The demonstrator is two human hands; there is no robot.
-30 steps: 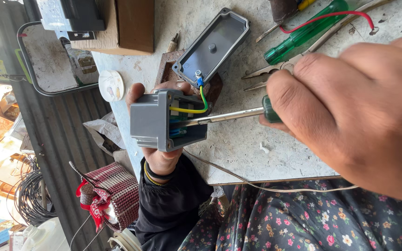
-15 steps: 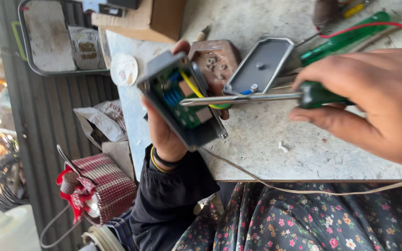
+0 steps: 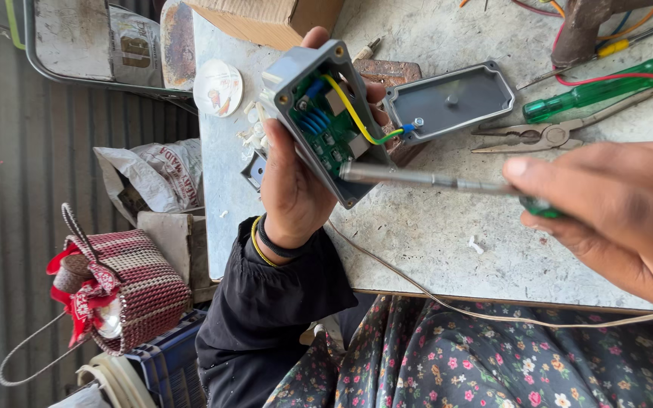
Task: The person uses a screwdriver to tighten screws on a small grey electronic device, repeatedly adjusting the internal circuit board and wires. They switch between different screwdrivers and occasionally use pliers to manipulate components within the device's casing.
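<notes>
Left hand [image 3: 292, 177] wraps tight around the open grey box [image 3: 326, 125], tilted above the desk [image 3: 432, 234]. Right hand [image 3: 614, 219] clamps the screwdriver [image 3: 432, 180], tip at the green circuit board [image 3: 326, 128] inside. Just beyond lies the grey lid [image 3: 451, 102], tethered by a yellow-green wire [image 3: 357, 121].

We saw a worn grey table [image 3: 447, 249] carrying the work. On it lay a grey lid [image 3: 451, 102], pliers [image 3: 538, 136], a green-handled screwdriver [image 3: 591, 92] just beyond them, a round white disc [image 3: 218, 87] and a cardboard box [image 3: 266, 19] at the far edge. A thin cord [image 3: 417, 287] crossed the near edge.
</notes>
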